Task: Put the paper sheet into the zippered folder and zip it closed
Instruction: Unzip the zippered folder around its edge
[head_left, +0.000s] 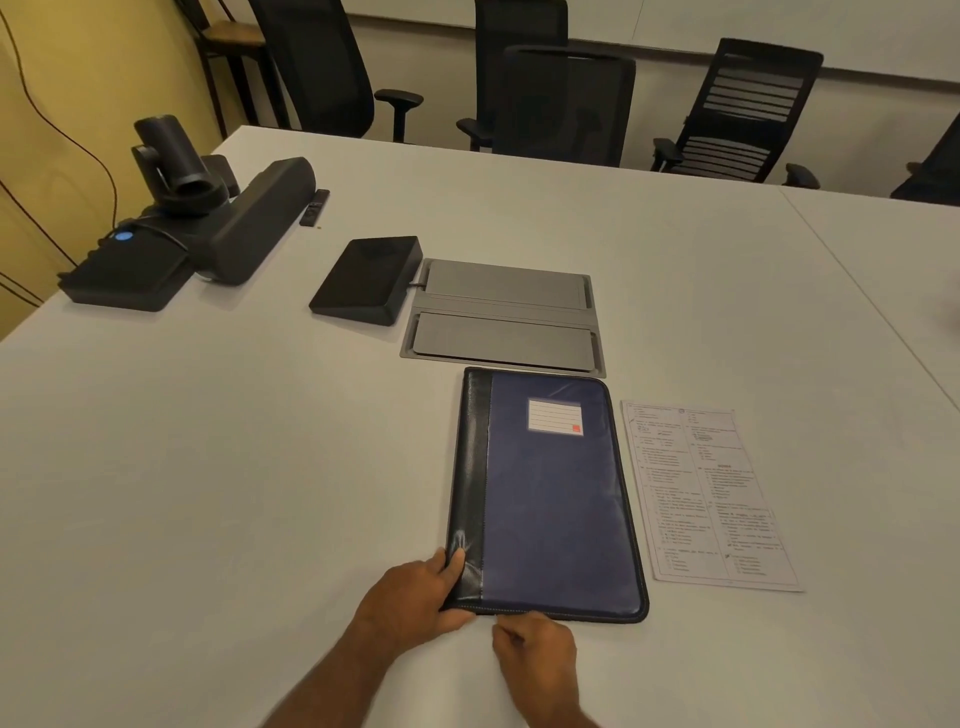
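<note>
A blue zippered folder (556, 499) with a black spine and a white label lies closed on the white table (234, 467), in front of me. My left hand (415, 592) grips its near left corner, thumb on the black spine. My right hand (535, 654) pinches at the folder's near edge, fingers closed where the zip runs; the zip pull itself is hidden. A printed paper sheet (711, 499) lies flat on the table just right of the folder, apart from it.
A grey cable hatch (504, 317) sits in the table just beyond the folder, with a black tablet-like device (369, 280) to its left. A black camera and speaker bar (208, 223) stand at the far left. Office chairs (566, 104) line the far edge.
</note>
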